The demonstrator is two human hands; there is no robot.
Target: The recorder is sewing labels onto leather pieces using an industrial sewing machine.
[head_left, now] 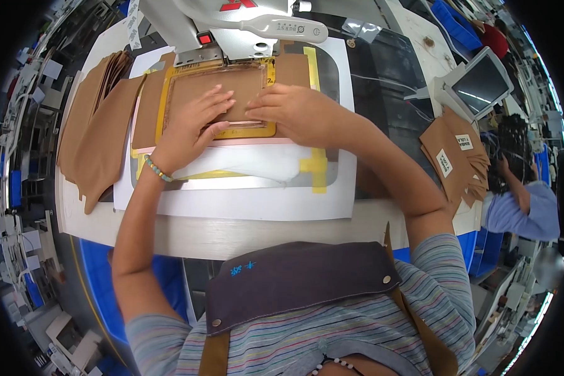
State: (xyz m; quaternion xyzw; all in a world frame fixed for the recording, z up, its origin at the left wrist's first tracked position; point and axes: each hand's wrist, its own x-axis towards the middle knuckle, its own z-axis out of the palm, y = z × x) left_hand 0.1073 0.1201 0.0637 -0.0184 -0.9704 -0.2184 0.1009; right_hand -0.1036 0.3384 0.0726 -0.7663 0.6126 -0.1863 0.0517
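Note:
A brown sheet of fabric or leather point(197, 84) lies flat inside a yellow rectangular frame point(243, 133), under the white head of a machine point(232, 39). My left hand point(197, 119) rests with fingers spread over the left part of the sheet and the frame's lower side. Over the right edge of the frame reaches my right hand point(294, 111), its fingers stretched leftward and its fingertips on the sheet; its palm is turned away from view. Nothing shows held in either hand. White cloth or paper point(244, 164) lies just below the frame.
Brown cut pieces point(97, 125) are piled at the left. Brown pieces with white labels point(448, 147) lie at the right, near a tilted screen point(482, 81). A large white sheet point(232, 203) lies beneath the frame. Another person point(523, 210) is at the far right.

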